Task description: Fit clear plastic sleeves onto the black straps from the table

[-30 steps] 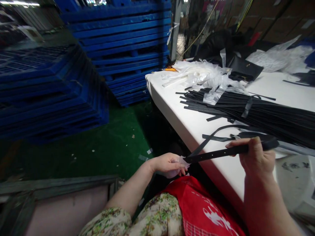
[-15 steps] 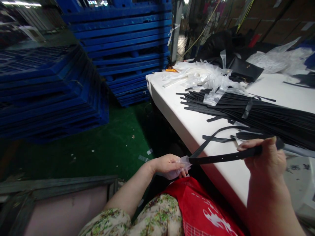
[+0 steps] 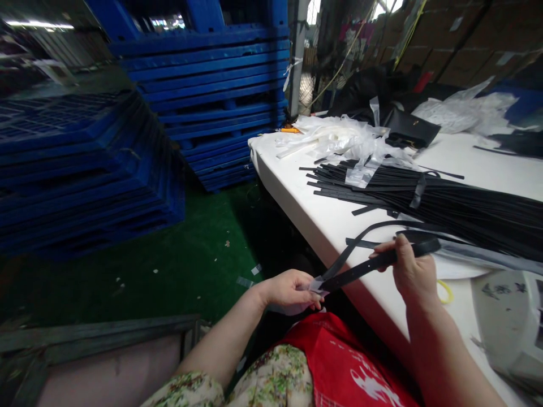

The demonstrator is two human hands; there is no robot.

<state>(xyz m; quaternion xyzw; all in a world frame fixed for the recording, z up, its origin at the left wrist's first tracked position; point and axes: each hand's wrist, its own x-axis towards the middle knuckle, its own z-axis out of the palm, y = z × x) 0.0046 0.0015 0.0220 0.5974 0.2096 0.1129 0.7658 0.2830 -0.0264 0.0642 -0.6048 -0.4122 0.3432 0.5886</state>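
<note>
A black strap [image 3: 356, 275] with punched holes stretches between my two hands near the table's front edge. My left hand [image 3: 292, 291] is closed around one end, where a clear plastic sleeve [image 3: 316, 285] wraps the strap; a second length of strap loops up from there over the table. Farther along, my right hand [image 3: 413, 270] grips the strap between thumb and fingers, its rounded end sticking out beyond them. Behind the hands lies a thick bundle of black straps [image 3: 458, 202], bound with clear tape [image 3: 418, 190].
Crumpled plastic sleeves [image 3: 339, 135] and a black bag [image 3: 411, 127] lie at the back of the white table [image 3: 292, 189]. An orange-handled tool [image 3: 290, 130] is at the far corner. Blue pallets [image 3: 212, 85] stand stacked left. A yellow ring [image 3: 445, 291] and a patterned white object [image 3: 504, 316] are at right.
My right hand has moved left along the strap, closer to my left hand, uncovering the yellow ring. My left hand stays at the sleeved end. The view has shifted slightly.
</note>
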